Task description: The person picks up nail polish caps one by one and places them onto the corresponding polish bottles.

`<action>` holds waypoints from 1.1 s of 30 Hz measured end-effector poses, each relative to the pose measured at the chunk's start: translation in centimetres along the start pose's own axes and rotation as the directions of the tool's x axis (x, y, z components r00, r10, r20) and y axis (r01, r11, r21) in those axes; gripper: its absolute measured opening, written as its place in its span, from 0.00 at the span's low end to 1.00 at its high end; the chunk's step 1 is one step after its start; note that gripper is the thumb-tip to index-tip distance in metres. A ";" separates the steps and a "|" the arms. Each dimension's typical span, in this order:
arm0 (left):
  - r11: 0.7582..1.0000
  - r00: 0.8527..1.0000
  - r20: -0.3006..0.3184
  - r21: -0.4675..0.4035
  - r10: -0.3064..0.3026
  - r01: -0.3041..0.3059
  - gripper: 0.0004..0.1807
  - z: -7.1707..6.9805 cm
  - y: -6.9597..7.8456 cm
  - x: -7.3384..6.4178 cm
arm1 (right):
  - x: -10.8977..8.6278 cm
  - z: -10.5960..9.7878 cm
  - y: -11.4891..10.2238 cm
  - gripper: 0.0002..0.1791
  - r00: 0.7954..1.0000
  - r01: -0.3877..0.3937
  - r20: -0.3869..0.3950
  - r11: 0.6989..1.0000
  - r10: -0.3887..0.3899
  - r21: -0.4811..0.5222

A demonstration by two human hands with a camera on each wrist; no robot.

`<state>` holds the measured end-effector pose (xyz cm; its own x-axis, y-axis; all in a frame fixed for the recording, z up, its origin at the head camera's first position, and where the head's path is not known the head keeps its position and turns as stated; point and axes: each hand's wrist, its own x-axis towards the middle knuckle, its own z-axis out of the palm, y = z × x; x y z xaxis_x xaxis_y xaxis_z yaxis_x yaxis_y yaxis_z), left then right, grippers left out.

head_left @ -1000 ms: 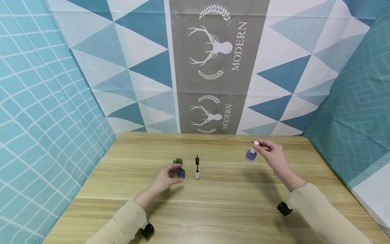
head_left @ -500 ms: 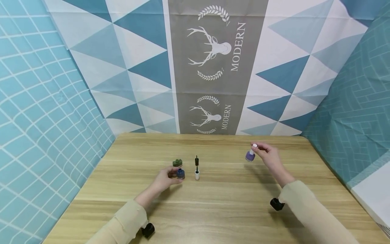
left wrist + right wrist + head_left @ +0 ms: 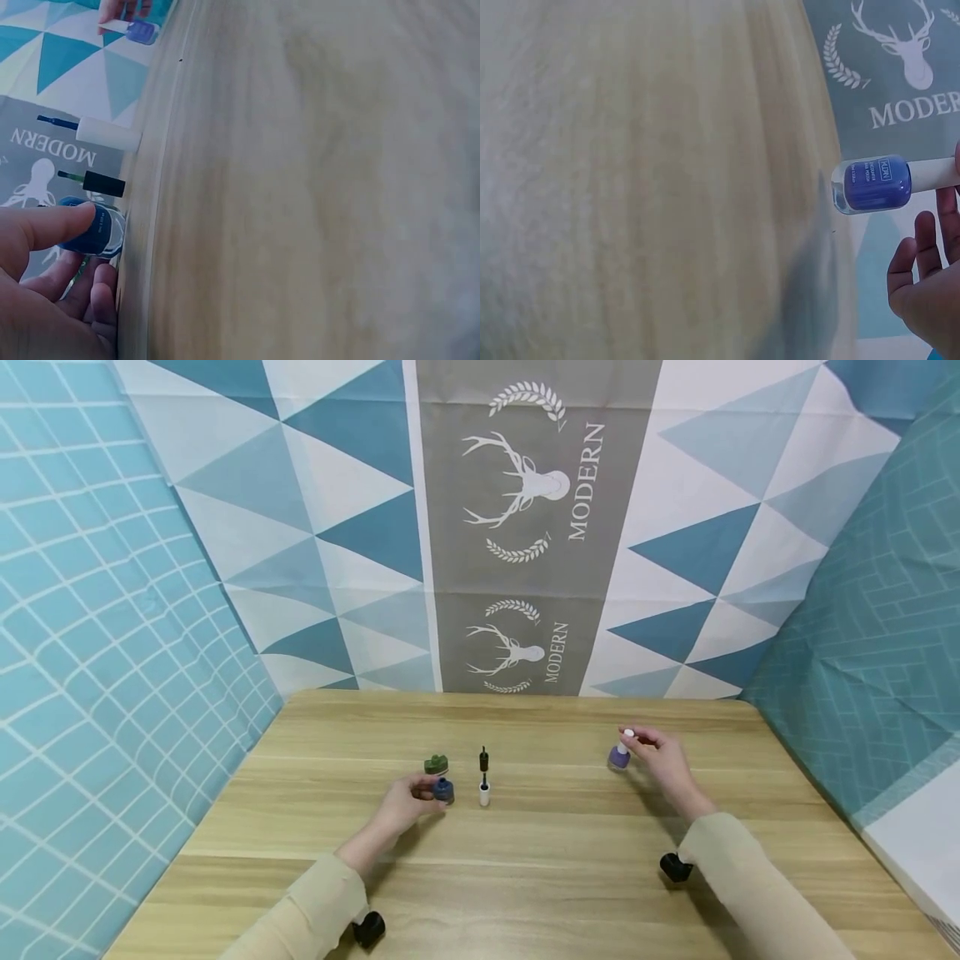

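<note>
Dark blue bottle [image 3: 444,792] is pinched between thumb and fingers of the left hand [image 3: 402,802]. Neck looks uncapped, so any tilt or over-squeeze could spill it. Right hand [image 3: 663,766] pinches the white cap [image 3: 628,734] on the purple bottle [image 3: 618,759], out on the right of the tabletop [image 3: 525,877], leaning slightly. Can't tell if its base touches wood. Held by the cap only: if that's loose, the bottle could part and drop. Next out: green bottle [image 3: 436,765], just behind the left fingers; a knuckle bump on release could shove it. Right of the blue one, the white brush cap [image 3: 484,794] and black brush cap [image 3: 483,762] stand bristles up on narrow ends. A sideways left-hand swipe would likely topple both and smear polish.
</note>
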<state>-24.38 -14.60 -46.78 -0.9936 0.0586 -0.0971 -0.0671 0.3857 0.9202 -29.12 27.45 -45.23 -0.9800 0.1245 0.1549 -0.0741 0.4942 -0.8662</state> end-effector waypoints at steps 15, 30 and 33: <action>0.999 0.999 -0.033 0.048 0.022 -0.021 0.22 0.5 -0.3 0.1 | -0.1 0.1 0.5 0.22 0.998 -0.049 0.041 0.999 0.049 0.011; 0.997 0.996 -0.079 0.066 0.035 -0.029 0.18 0.5 -0.1 -0.1 | -0.5 -0.6 -0.6 0.32 0.995 0.061 0.078 0.995 -0.056 -0.074; 0.997 0.996 -0.079 0.068 0.047 -0.042 0.18 0.5 0.0 -0.2 | -0.8 -0.9 -1.2 0.31 0.993 0.086 0.083 0.993 -0.079 -0.078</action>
<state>-24.15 -14.17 -46.99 -0.9997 0.0037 -0.0233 -0.0192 0.4448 0.8954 -28.10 27.51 -43.88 -0.9830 0.0136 0.1832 -0.1432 0.5686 -0.8101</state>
